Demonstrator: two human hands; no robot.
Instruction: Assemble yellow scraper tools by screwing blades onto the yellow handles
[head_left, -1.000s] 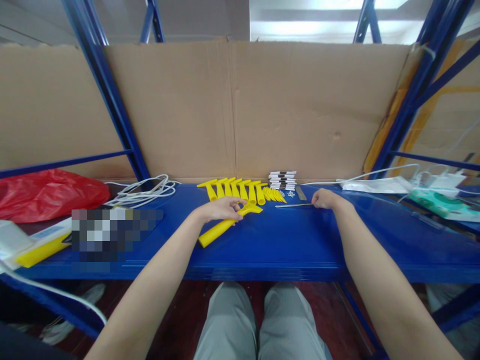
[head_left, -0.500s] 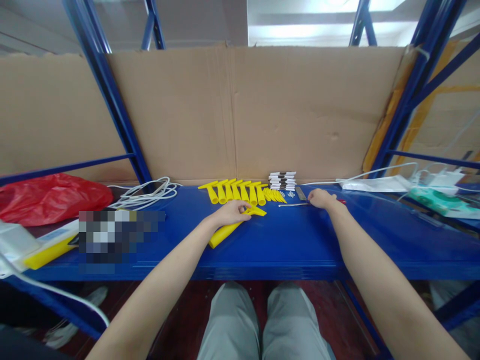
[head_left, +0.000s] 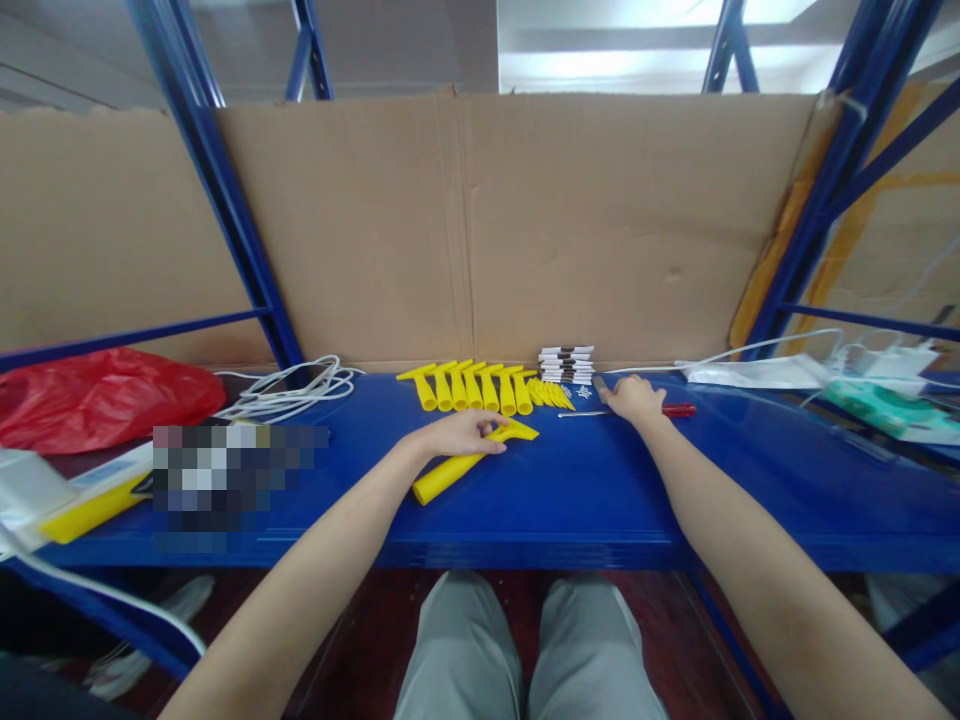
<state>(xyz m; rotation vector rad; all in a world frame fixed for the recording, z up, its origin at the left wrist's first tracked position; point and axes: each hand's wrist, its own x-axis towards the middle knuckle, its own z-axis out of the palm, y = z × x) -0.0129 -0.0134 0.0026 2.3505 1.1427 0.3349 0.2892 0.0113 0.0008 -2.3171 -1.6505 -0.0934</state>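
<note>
My left hand (head_left: 474, 433) is closed around a yellow T-shaped plastic handle (head_left: 450, 478), whose tube end points toward me and whose wide head sticks out to the right. Farther right, my right hand (head_left: 634, 398) reaches over a screwdriver (head_left: 679, 410) with a red grip, lying on the blue shelf. The fingertips meet the near end of a small flat grey piece (head_left: 598, 383) and partly cover it. Left of that piece are small silvery screws (head_left: 583, 393), a stack of white packets with dark bands (head_left: 566, 365) and a fan of thin yellow pieces (head_left: 551, 394).
A row of several yellow T-shaped handles (head_left: 472, 385) stands before the cardboard wall (head_left: 472, 230). On the left lie a red plastic bag (head_left: 112, 400), coiled white cable (head_left: 296, 390) and a blurred-out patch. A white pouch (head_left: 754, 370) and a green packet (head_left: 874, 405) are at right.
My right hand has shifted off the screwdriver's shaft toward the grey piece, so more of the red grip shows. My left hand and its yellow handle have moved only slightly.
</note>
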